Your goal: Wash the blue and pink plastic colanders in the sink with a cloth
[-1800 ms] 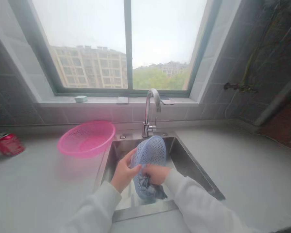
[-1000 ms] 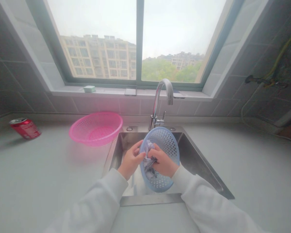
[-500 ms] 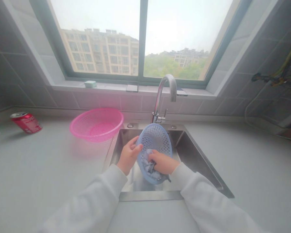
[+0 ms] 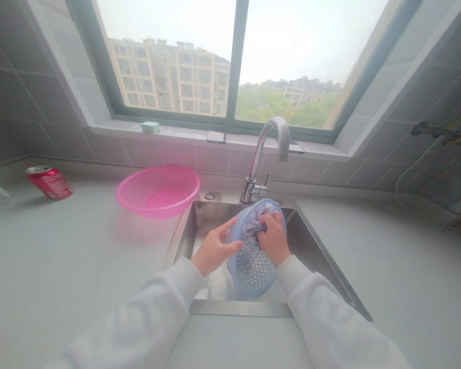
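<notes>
Over the head feed I see the right hand point(image 4: 273, 234), fingers curled tightly round the cloth point(image 4: 251, 221), has just climbed the inside of the basket point(image 4: 255, 274), shifting the work to the upper wall, while the left hand point(image 4: 215, 248), thumb and fingers half-spread, holds the tilted basket between them.

Left hand point(image 4: 215, 249) gripping, right hand point(image 4: 273, 239) curled

Pale-blue perforated basket point(image 4: 258, 270), steeply tilted; crumpled grayish-lavender cloth point(image 4: 252, 224) bunched against upper inside.
</notes>
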Demonstrator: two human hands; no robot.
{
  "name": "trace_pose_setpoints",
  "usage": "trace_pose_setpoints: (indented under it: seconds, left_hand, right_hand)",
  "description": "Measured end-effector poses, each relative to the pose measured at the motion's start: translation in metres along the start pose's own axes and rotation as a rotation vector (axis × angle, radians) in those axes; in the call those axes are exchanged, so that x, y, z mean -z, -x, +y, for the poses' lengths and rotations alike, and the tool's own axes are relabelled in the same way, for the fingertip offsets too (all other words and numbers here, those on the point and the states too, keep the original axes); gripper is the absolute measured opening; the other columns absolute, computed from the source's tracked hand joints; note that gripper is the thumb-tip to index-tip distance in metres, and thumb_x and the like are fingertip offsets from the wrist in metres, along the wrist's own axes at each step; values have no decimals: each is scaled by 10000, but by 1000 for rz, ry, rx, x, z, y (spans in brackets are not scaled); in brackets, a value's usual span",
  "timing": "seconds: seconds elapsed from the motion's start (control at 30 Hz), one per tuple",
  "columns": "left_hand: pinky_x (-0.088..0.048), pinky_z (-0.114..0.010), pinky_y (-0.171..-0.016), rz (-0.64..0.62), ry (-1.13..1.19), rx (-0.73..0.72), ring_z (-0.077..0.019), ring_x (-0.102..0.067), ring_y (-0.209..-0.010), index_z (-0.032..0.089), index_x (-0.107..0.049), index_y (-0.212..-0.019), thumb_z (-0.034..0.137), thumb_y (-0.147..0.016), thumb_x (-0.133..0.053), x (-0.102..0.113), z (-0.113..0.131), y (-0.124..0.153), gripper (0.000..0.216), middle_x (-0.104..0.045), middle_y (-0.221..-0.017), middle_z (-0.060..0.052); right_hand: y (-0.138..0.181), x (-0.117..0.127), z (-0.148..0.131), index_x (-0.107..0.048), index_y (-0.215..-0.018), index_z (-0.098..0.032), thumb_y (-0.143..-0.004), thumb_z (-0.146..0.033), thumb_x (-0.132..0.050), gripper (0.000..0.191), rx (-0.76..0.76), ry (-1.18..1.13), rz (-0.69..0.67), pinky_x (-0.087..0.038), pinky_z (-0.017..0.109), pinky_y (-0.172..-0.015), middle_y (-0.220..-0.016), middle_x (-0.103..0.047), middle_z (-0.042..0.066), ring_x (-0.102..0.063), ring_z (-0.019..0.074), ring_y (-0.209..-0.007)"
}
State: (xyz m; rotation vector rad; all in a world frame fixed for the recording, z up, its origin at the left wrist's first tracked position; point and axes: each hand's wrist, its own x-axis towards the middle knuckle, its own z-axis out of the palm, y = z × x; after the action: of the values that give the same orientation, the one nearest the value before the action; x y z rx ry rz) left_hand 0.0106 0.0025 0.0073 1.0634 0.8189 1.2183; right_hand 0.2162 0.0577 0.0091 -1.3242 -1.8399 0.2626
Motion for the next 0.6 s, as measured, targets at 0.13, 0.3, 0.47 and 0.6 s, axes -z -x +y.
trace_pose_setpoints:
  seconds: [0.13,0.3,0.47,0.6]
  left_hand:
    - [-551,-391,-1008,37,42,-24,-295,-732,-1093,122,-557,-1547,394,-652,-957,0,-2,-1,1017,-780,-1242,-167]
    - [-494,-263,-684,188,149,-16,-126,-629,-666,166,-314,-1681,524,-719,-899,8,-2,-3,1182,-752,-881,-24]
    - [-533,-313,-762,279,156,0,-194,-693,-788,150,-460,-1613,540,-717,-894,11,1,-5,1070,-783,-975,-79]
    - [-564,-368,-868,225,189,22,-264,-738,-963,173,-513,-1586,524,-762,-869,8,4,-2,964,-793,-1135,-137]
  right_hand:
    - [12,-2,-16,-513,-763,-221,-687,-79,-575,172,249,-302,-235,-465,334,-820,-936,-501,22,-509,197,-866]
    - [23,-11,-34,-534,-792,-199,-614,23,-502,286,256,-241,-694,-389,278,-728,-995,-538,23,-524,160,-838]
    - [23,-21,-10,-590,-828,-191,-628,46,-494,325,218,-23,-739,-342,246,-693,-942,-524,18,-501,143,-798]
    - [16,-24,20,-603,-828,-185,-659,47,-508,302,51,122,-601,-326,239,-668,-882,-500,6,-456,131,-740]
